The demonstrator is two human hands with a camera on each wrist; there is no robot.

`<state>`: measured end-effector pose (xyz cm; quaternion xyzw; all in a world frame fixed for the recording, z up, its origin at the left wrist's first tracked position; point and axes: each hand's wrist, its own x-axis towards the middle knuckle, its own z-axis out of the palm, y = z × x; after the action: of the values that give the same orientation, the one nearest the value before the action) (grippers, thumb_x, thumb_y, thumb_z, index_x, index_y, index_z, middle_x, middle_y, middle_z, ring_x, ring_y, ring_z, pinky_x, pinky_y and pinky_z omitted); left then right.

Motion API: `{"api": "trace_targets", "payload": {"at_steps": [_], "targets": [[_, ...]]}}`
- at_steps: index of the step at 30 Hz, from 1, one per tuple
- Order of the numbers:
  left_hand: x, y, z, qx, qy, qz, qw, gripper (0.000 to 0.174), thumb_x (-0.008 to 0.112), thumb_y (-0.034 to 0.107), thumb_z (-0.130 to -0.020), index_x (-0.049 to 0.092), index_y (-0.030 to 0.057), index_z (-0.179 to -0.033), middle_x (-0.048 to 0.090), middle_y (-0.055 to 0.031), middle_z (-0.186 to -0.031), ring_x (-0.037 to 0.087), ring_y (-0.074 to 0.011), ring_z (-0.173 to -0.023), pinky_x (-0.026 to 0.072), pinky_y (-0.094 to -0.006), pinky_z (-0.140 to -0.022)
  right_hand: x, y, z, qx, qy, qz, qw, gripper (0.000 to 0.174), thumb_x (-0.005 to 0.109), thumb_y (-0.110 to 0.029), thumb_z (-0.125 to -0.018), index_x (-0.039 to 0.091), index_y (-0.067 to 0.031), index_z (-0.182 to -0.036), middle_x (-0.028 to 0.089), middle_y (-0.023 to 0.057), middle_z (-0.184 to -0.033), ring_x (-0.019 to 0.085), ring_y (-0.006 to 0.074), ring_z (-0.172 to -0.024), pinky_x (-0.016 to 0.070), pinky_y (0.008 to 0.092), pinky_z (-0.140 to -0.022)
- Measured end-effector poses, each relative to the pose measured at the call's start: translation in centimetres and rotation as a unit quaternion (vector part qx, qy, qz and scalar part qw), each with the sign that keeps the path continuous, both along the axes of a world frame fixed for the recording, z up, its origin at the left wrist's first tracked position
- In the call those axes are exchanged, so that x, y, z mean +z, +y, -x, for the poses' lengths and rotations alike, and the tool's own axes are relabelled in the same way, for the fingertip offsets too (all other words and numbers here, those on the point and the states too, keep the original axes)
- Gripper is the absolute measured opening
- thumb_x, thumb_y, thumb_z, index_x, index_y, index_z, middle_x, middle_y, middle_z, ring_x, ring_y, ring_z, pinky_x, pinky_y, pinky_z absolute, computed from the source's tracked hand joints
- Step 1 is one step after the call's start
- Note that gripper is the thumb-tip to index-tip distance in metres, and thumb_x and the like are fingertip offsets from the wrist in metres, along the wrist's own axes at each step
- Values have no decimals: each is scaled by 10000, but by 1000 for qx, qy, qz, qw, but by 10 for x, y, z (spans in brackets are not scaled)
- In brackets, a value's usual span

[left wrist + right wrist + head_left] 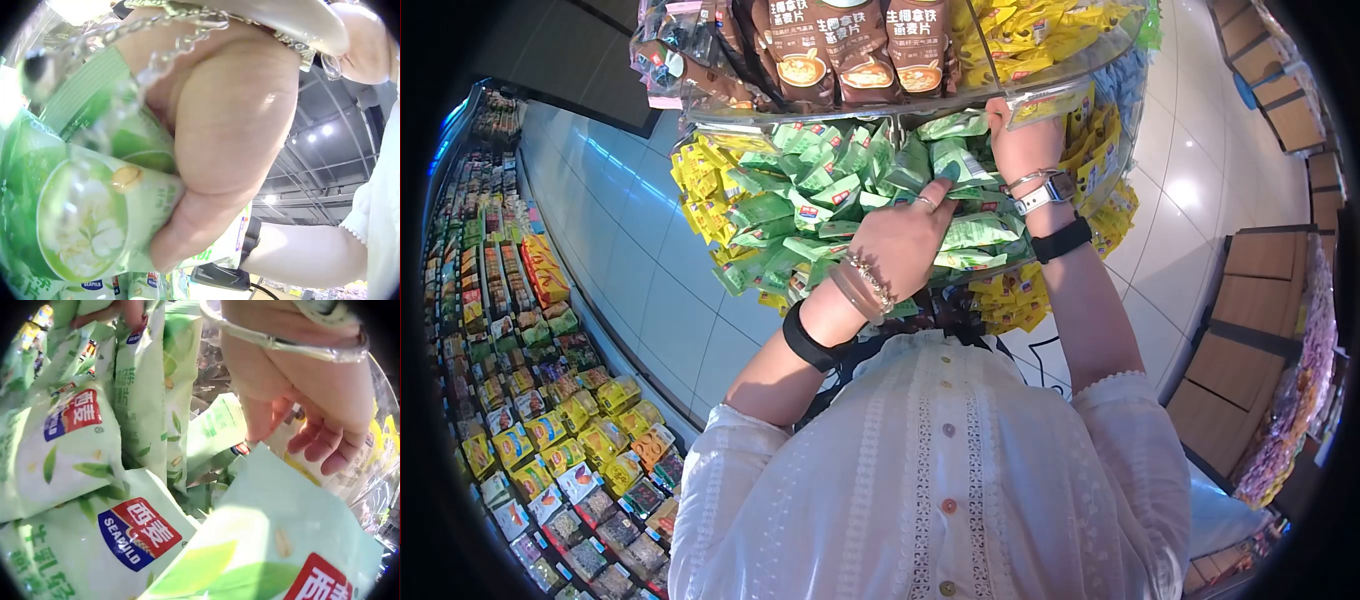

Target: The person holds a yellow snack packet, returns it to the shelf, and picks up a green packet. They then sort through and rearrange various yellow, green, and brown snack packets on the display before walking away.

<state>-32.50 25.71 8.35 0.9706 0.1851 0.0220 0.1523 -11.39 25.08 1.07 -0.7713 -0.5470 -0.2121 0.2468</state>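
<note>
Green oatmeal packets point(815, 165) fill a bin of the display stand, lying at many angles. My left hand point(900, 245) reaches over them and pinches a green oatmeal packet point(84, 219); its thumb lies across the printed front in the left wrist view. At the bin's right end is my right hand point(1027, 145), close under the clear shelf edge. In the right wrist view, its thumb and forefinger pinch the end of another green oatmeal packet point(215, 431), while the other fingers curl loosely. More green packets point(137, 531) lie below this hand.
Brown oatmeal bags point(860, 50) and yellow packets point(1030, 35) fill the tier above. Yellow packets point(705, 190) also flank the green ones. Stocked shelves point(550, 440) line the left side. Wooden cabinets point(1235, 340) stand to the right, beyond the tiled floor point(1170, 190).
</note>
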Motion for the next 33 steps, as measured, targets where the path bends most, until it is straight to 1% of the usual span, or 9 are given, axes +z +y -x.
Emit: {"api": "trace_targets", "payload": {"at_steps": [5, 7, 12, 14, 17, 19, 22, 26, 33], "targets": [[-1, -1, -1, 3, 4, -22, 1000, 565, 657, 7, -540, 507, 35, -1085, 387, -118, -1222, 597, -278, -726, 498, -363, -607, 25, -9, 25, 62, 234, 113, 964, 77, 564, -86, -771, 538, -85, -844, 571, 62, -689, 568, 220, -679, 428, 317, -586], [-2, -2, -1, 12, -12, -27, 999, 566, 656, 4, -534, 519, 55, -1081, 362, -127, -1244, 599, -281, -710, 499, -363, -599, 25, -8, 35, 217, 441, 60, 868, 78, 554, -50, -780, 529, -42, -854, 557, 47, -686, 534, 126, -647, 418, 255, -594], [4, 1, -4, 16, -7, -67, 998, 314, 540, 11, -669, 579, 51, -977, 353, -194, -1250, 609, -235, -625, 502, -327, -567, 26, -12, 35, 282, 436, 149, 842, 92, 515, -59, -826, 548, 10, -877, 578, 39, -755, 511, 96, -684, 421, 231, -646], [7, 7, -7, 1, 11, -13, 1000, 360, 574, 10, -611, 584, 52, -969, 354, -216, -1250, 618, -270, -639, 505, -347, -572, 18, -12, 28, 300, 485, 117, 813, 119, 514, -100, -792, 564, -6, -846, 578, 111, -695, 562, 190, -618, 439, 279, -578], [2, 11, -13, 29, 52, 28, 998, 571, 640, 49, -555, 527, 103, -1112, 308, -149, -1311, 609, -318, -736, 505, -382, -614, 5, -8, 9, 213, 619, 80, 752, 187, 473, -14, -820, 537, -5, -995, 586, 30, -825, 554, 102, -748, 447, 240, -630], [-1, 10, -14, 31, 46, 23, 998, 575, 649, 69, -564, 512, 80, -1122, 358, -152, -1270, 602, -328, -766, 502, -393, -634, 16, -8, 0, 112, 546, 152, 816, 271, 445, -41, -825, 513, -38, -1088, 605, 66, -886, 590, 171, -773, 471, 304, -643], [0, 9, -15, 35, 49, 24, 998, 583, 657, 77, -563, 501, 61, -1124, 384, -144, -1248, 596, -323, -790, 500, -390, -651, 8, 0, -17, 1, 131, 371, 919, 334, 429, -179, -834, 517, -110, -1149, 558, 128, -1087, 566, 320, -864, 461, 425, -743], [3, 9, -15, 31, 52, 40, 997, 583, 661, 84, -571, 492, 60, -1128, 386, -130, -1245, 590, -324, -800, 496, -391, -664, -18, 14, -24, -49, 90, 165, 981, 396, 476, -359, -812, 527, -132, -1132, 548, 97, -1114, 536, 294, -964, 432, 413, -813], [7, 8, -14, 24, 38, 39, 998, 521, 649, 58, -568, 506, 20, -1067, 403, -189, -1192, 599, -308, -754, 502, -376, -641, 12, 2, -9, -64, 91, 123, 986, 236, 533, -273, -756, 620, -69, -835, 608, 125, -925, 574, 285, -851, 461, 381, -694]]}}
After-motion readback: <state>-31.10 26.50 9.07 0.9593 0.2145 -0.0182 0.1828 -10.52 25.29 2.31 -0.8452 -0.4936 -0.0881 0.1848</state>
